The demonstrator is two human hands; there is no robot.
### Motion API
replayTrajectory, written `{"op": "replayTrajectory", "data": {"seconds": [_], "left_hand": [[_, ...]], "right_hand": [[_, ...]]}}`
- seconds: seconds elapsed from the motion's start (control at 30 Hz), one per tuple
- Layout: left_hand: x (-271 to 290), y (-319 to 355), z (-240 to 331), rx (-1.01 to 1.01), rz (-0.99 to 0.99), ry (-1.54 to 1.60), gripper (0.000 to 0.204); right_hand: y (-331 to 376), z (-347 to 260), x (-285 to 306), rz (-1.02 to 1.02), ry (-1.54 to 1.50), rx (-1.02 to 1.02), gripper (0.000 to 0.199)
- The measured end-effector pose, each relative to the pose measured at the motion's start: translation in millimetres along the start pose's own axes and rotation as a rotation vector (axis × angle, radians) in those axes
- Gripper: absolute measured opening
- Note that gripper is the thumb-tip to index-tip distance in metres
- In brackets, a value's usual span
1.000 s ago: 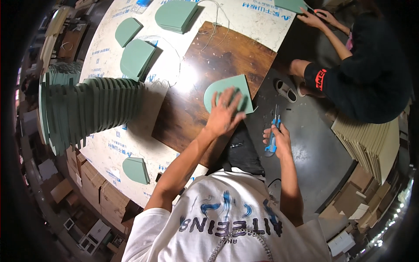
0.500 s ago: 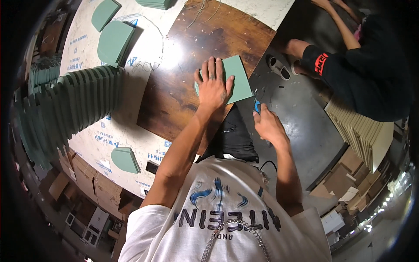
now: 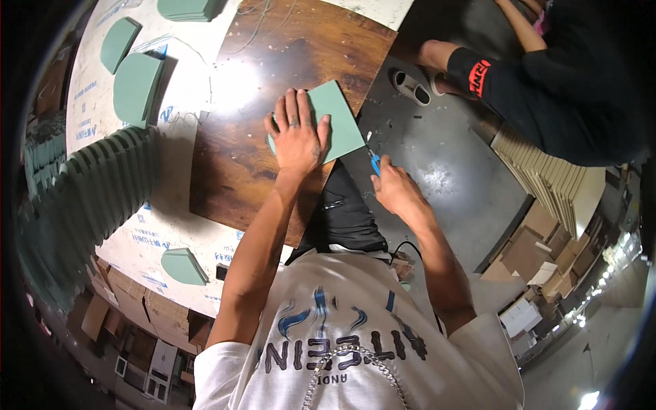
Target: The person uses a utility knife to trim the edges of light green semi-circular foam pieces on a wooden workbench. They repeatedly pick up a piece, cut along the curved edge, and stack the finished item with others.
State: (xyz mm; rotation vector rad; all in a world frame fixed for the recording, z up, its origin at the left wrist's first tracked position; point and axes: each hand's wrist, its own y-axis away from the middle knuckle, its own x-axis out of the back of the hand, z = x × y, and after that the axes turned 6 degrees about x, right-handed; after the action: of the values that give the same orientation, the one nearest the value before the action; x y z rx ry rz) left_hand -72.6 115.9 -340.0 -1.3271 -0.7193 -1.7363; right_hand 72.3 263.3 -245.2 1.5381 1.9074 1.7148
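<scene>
My left hand (image 3: 298, 141) lies flat on a pale green panel (image 3: 337, 123), fingers stretched out and pressing it against the brown wood-grain board (image 3: 232, 164). The panel's straight right end sticks out past my thumb; its left end is mostly under my hand. At the panel's near right corner, my right hand (image 3: 398, 189) grips a blue-handled knife (image 3: 375, 162). The knife's thin metal tip points up toward that corner; whether it touches the edge is too small to tell. A small pale chip (image 3: 370, 135) shows just beyond the tip.
A long row of green panels (image 3: 102, 184) stands at left. Rounded green pieces (image 3: 137, 85) lie on the white printed sheet (image 3: 85, 130). Another person (image 3: 533, 102) sits at right beside stacked tan panels (image 3: 540, 174). Cardboard boxes (image 3: 526, 249) are behind them.
The whole view has shifted, so the scene sits farther left. My left hand stays on the panel. The knife remains at the panel's corner, and a pale chip now shows by its tip.
</scene>
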Motion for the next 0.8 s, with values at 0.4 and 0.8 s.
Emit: {"op": "replayTrajectory", "data": {"seconds": [0.4,0.8], "left_hand": [[7,1,3,-0.020,0.059,0.020,0.063],[81,-2,-15,0.493,-0.506,0.850,0.058]], "right_hand": [[-42,30,-87,0.576,-1.323,0.212,0.025],[-26,-22,-35,0.893,-1.246,0.347,0.028]]}}
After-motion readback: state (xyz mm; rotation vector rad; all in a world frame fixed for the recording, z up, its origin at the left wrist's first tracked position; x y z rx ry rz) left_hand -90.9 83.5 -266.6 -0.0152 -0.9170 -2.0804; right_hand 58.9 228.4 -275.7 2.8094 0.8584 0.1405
